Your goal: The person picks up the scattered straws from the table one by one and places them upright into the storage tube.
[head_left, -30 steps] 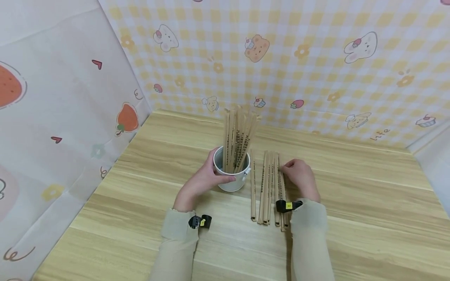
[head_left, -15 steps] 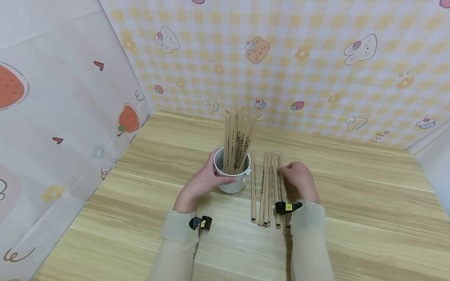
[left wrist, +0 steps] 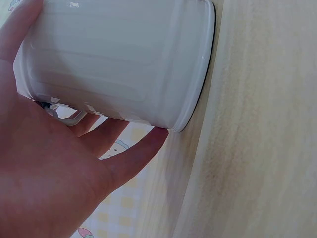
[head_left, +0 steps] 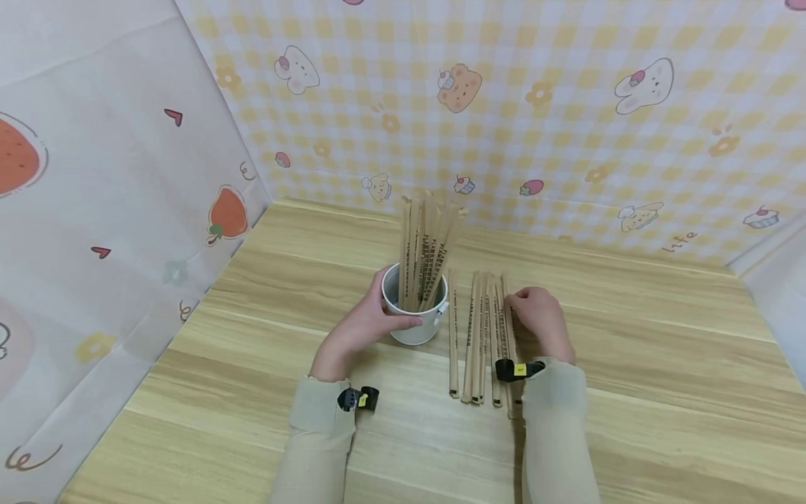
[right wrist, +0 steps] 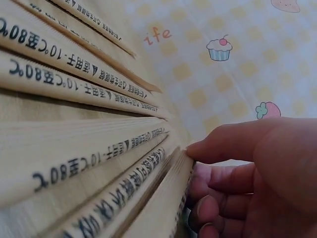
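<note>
My left hand (head_left: 362,325) holds a small white metal bucket (head_left: 415,332) from the left side, thumb across its front. In the left wrist view, the fingers reach round the bucket wall (left wrist: 114,54) and its base stands at the tabletop. Inside the bucket, a bunch of paper-wrapped straws (head_left: 428,241) stands upright, leaning slightly apart. To the right of it lies a row of more wrapped straws (head_left: 471,343). At that row's right end my right hand (head_left: 541,315) pinches a wrapped straw (right wrist: 166,203) near its far end, between thumb and fingers; the other fingers are curled.
The wood-grain table (head_left: 661,371) stretches out on both sides of the hands. Behind it hangs a yellow checked cloth (head_left: 567,140) with cartoon prints, and a white printed cloth (head_left: 138,175) closes off the left side. A camera (head_left: 506,369) on the right wrist overlaps some straws.
My right hand has shifted slightly to the right, and the straw at its fingertips has shifted with it, a little apart from its neighbours. The left hand and bucket stay in place.
</note>
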### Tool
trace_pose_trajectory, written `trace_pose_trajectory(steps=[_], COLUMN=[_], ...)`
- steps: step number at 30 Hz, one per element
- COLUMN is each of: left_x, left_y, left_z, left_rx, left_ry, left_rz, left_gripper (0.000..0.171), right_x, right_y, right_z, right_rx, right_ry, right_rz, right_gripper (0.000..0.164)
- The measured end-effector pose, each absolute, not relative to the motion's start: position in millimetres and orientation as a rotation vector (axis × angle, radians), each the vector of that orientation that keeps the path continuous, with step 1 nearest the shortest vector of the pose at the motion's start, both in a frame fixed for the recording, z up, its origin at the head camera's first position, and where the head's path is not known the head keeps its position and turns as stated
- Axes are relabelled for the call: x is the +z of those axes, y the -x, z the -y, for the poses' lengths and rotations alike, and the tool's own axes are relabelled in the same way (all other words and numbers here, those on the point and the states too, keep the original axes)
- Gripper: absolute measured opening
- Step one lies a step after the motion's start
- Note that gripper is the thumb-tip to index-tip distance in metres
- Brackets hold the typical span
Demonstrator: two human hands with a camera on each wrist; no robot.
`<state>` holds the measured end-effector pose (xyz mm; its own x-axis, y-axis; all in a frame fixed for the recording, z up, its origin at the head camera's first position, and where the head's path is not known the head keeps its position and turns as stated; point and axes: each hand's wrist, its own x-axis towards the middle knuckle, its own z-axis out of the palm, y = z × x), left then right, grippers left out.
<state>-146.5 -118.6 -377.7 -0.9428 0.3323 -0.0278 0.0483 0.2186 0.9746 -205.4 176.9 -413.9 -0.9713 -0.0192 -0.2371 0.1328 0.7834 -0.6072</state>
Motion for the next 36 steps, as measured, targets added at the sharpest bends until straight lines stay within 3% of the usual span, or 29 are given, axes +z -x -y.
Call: trace_pose_trajectory(steps=[11,23,36], left_x=[-377.0,-376.8,-376.7], left_y=[145.8,144.9,146.7], left_z=[117.9,117.1,117.7], left_rx=[1.827,1.825,1.804], left_ry=[-0.377,-0.368,-0.372], left_rz=[-2.229,-2.229,-2.252], left_gripper=[0.094,0.093,0.094], right_x=[-381.2,-330.0,-291.8], right_y=[199.8,181.8,162.5], right_z=[-180.0,-168.1,-145.3], right_rx=[-1.172,-1.838,-2.752], right_ry=[-0.13,-0.267,0.002], right_rz=[-2.812,-2.896,-2.64], right_gripper=[0.037,0.033,0.021])
